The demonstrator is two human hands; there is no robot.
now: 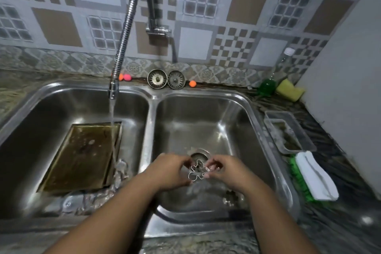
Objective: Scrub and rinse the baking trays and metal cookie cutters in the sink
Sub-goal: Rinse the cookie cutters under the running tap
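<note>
Left hand [171, 171] and right hand [226, 171] pinched a cookie cutter [198, 171] between them. The baking tray [82, 156] looked grimy and a second cutter [232, 198] lay waiting, so most of the work seemingly remained.

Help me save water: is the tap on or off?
On. A stream of water falls from the faucet nozzle to the baking tray in the left basin.

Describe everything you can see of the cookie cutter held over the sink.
The cookie cutter is a thin strip of shiny metal bent into a lobed, figure-like outline, open through the middle. It is held roughly flat above the right basin, near the drain. The left hand pinches its left side, the right hand its right.
</note>
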